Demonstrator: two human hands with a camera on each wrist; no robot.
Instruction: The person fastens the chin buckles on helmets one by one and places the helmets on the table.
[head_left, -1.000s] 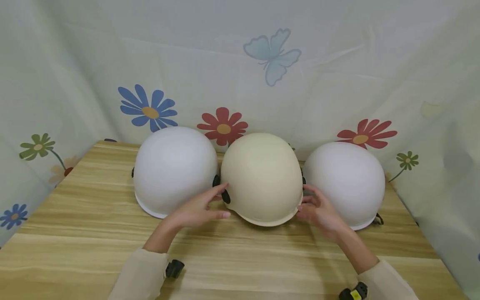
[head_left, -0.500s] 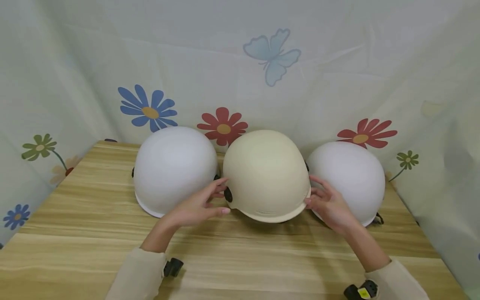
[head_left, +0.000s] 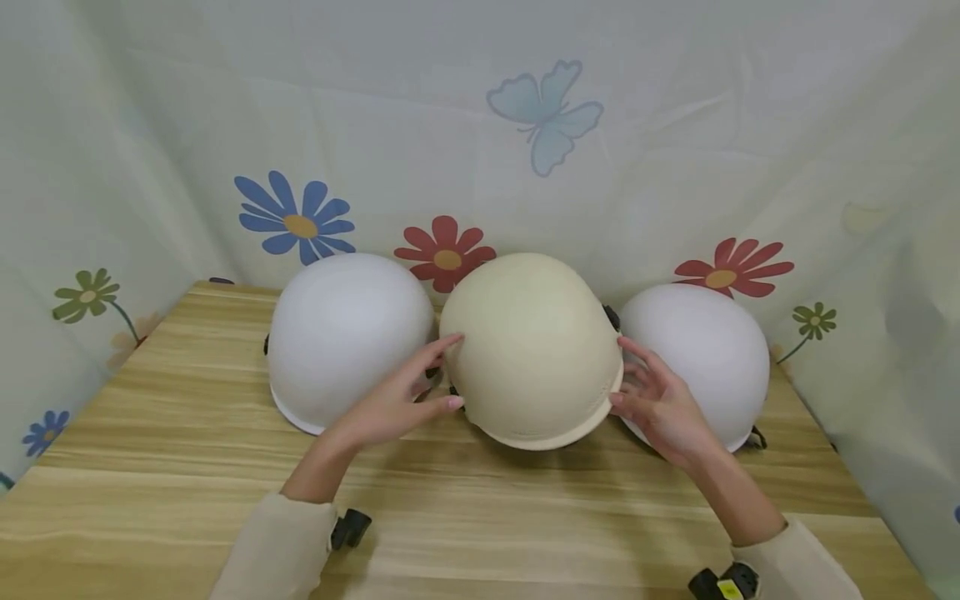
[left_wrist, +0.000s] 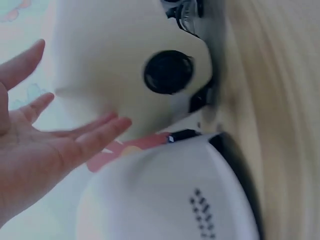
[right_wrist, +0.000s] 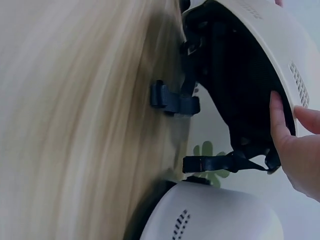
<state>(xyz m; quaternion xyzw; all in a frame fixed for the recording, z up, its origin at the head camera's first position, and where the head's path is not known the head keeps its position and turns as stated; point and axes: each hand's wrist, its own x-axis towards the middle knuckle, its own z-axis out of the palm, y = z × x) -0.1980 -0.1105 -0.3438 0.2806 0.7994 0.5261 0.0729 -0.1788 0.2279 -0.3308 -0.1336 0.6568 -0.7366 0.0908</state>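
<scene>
A cream helmet (head_left: 528,350) is in the middle of the head view, between two white helmets. It is tilted, its right side raised off the table. My right hand (head_left: 667,417) pinches its rim on the right; in the right wrist view one finger lies inside the dark lining (right_wrist: 245,75) and the thumb stays outside. At the helmet's left side my left hand (head_left: 393,407) has spread, fairly straight fingers against or close to the shell. The left wrist view shows a round black knob (left_wrist: 169,72) on that side. Black straps (right_wrist: 215,163) hang below the helmet.
A white helmet (head_left: 348,333) sits close on the left, and another white helmet (head_left: 705,358) on the right, partly behind my right hand. All are on a wood-grain table (head_left: 480,533). A flower-printed curtain (head_left: 375,117) hangs behind.
The cream helmet has shifted a little to the right and tilted, its right side coming up. My right hand has moved right and slightly up with it; the left fingers have risen a little along the shell.
</scene>
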